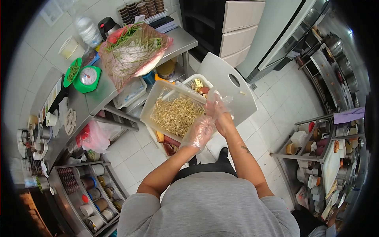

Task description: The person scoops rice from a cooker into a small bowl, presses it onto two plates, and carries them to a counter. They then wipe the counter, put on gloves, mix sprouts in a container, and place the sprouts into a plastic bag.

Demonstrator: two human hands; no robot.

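Note:
Both my hands wear clear plastic gloves. My left hand (pixel 200 133) is at the lower right rim of a translucent bin (pixel 152 94), which holds a heap of thin pale sprout-like strands (pixel 177 114). Above and to the right of it, my right hand (pixel 218 110) is raised beside the bin's right edge, its glove loose at the fingertips. The glove plastic and glare blur the fingers of both hands, so whether they hold anything does not show. A white basket (pixel 193 81) with yellow and reddish pieces stands just behind the bin.
A grey plastic chair (pixel 221 71) stands behind the bin. On the steel table (pixel 100 100) are a green scale (pixel 87 79) and a bag of green stalks (pixel 132 51). Shelves (pixel 312 156) stand at the right, and part of another person (pixel 316 223) shows at the lower right.

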